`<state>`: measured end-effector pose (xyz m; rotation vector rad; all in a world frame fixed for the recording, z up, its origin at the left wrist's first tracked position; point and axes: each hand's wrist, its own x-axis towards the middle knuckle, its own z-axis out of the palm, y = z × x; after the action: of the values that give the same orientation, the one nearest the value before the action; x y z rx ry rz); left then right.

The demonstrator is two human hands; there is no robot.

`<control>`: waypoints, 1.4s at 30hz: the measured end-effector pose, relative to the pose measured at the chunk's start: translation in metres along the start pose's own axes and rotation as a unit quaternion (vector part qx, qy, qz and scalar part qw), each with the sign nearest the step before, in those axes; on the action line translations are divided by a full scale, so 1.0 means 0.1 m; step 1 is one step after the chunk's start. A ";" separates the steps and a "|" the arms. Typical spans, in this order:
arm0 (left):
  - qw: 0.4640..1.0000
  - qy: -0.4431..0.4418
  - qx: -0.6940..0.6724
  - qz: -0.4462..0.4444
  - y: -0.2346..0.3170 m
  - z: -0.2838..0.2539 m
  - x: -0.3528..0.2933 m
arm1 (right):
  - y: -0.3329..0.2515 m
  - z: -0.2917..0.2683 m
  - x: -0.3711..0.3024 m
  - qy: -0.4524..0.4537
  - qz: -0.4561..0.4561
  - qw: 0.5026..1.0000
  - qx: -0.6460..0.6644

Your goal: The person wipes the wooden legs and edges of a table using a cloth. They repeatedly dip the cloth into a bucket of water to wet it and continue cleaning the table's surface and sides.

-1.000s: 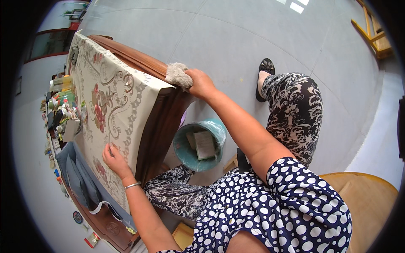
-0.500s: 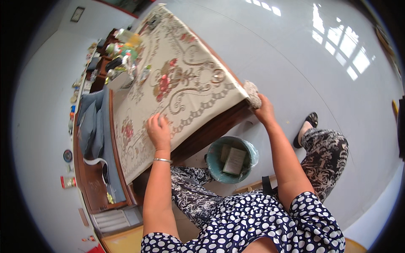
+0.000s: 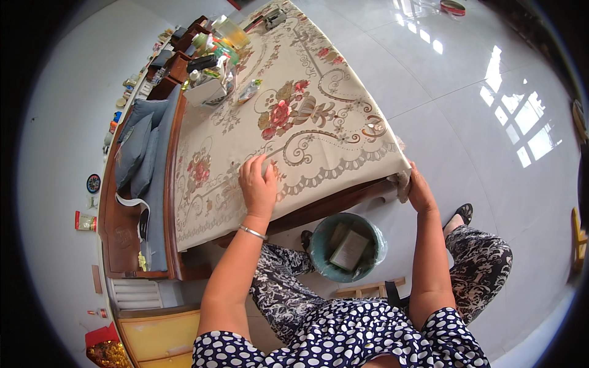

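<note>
A cream tablecloth [image 3: 343,138] with a printed pattern of red roses and brown scrolls covers a long table. My left hand [image 3: 257,187] lies palm down on it near the close edge, fingers stretched out and holding nothing. At the near right corner, my right hand [image 3: 421,191] presses a bunched beige cloth [image 3: 402,186] against the table's side. Its fingers are partly hidden behind the corner and the cloth.
Below the table edge stands a teal bucket [image 3: 380,245] with a plastic liner and box-like packs inside. A wooden sofa with grey cushions [image 3: 134,147] runs along the left. Bottles and a white container [image 3: 205,92] crowd the table's far left.
The view has shifted, so the table sits farther right in the picture. My right hand has gone lower round the corner with the cloth; my left hand stays flat on the tablecloth.
</note>
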<state>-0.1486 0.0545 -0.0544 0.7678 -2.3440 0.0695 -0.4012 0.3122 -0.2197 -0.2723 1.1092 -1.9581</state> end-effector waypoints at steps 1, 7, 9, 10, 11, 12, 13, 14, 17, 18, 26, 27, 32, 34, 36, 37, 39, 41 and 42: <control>1.000 -0.002 -0.004 0.000 0.01 -0.01 0.02 | -0.05 -0.05 0.02 -0.015 0.006 1.000 0.017; 0.998 -0.040 -0.037 0.008 -0.05 -0.01 0.03 | -0.16 0.12 0.39 -0.026 -0.138 0.932 -0.335; 0.998 -0.052 -0.039 0.016 0.00 -0.04 0.07 | -0.20 0.10 0.66 -0.029 -0.066 0.966 -0.247; 0.997 -0.074 -0.036 0.002 0.00 -0.06 0.07 | -0.24 0.16 0.76 -0.021 -0.057 0.965 -0.255; 0.996 -0.078 -0.044 -0.002 0.01 -0.09 0.07 | -0.28 0.25 0.84 -0.014 -0.049 0.965 -0.259; 0.995 -0.082 -0.052 -0.006 0.01 -0.11 0.07 | -0.32 0.30 0.93 -0.017 -0.059 0.953 -0.295; 0.994 -0.085 -0.061 -0.008 0.03 -0.12 0.09 | -0.33 0.31 1.07 -0.008 -0.097 0.931 -0.352; 0.993 -0.096 -0.072 -0.012 0.06 -0.10 0.10 | -0.34 0.28 1.22 -0.021 -0.147 0.897 -0.415; 0.988 -0.130 -0.078 -0.030 0.12 -0.16 0.12 | -0.33 0.35 1.62 -0.034 -0.206 0.854 -0.476; 0.986 -0.143 -0.072 -0.035 0.15 -0.17 0.14 | -0.34 0.37 1.74 -0.025 -0.210 0.840 -0.500; 0.981 -0.172 -0.069 -0.061 0.28 -0.19 0.16 | -0.54 0.57 2.75 -0.044 -0.167 0.813 -0.557; 0.980 -0.174 -0.070 -0.062 0.28 -0.17 0.15 | -0.57 0.58 2.83 -0.048 -0.152 0.816 -0.555; 0.980 -0.178 -0.065 -0.067 0.26 -0.19 0.14 | -0.60 0.70 2.95 -0.040 -0.141 0.816 -0.559; 0.979 -0.169 -0.086 -0.074 0.23 -0.17 0.12 | -0.55 0.71 2.90 -0.005 -0.141 0.802 -0.581; 0.980 -0.164 -0.087 -0.077 0.21 -0.17 0.11 | -0.52 0.72 2.78 0.002 -0.114 0.808 -0.579; 0.981 -0.162 -0.080 -0.073 0.22 -0.18 0.11 | -0.51 0.69 2.73 -0.003 -0.113 0.813 -0.572; 0.983 -0.159 -0.071 -0.060 0.21 -0.17 0.11 | -0.45 0.59 2.55 -0.001 -0.146 0.818 -0.557; 0.986 -0.149 -0.062 -0.047 0.13 -0.17 0.08 | -0.42 0.55 2.33 -0.002 -0.169 0.822 -0.545; 0.986 -0.148 -0.062 -0.048 0.11 -0.17 0.08 | -0.40 0.52 2.21 -0.002 -0.174 0.823 -0.540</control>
<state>-0.1493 0.0635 -0.0350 0.8766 -2.5553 -0.2476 -0.5319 0.1232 -0.2033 -1.1378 2.2003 -1.3704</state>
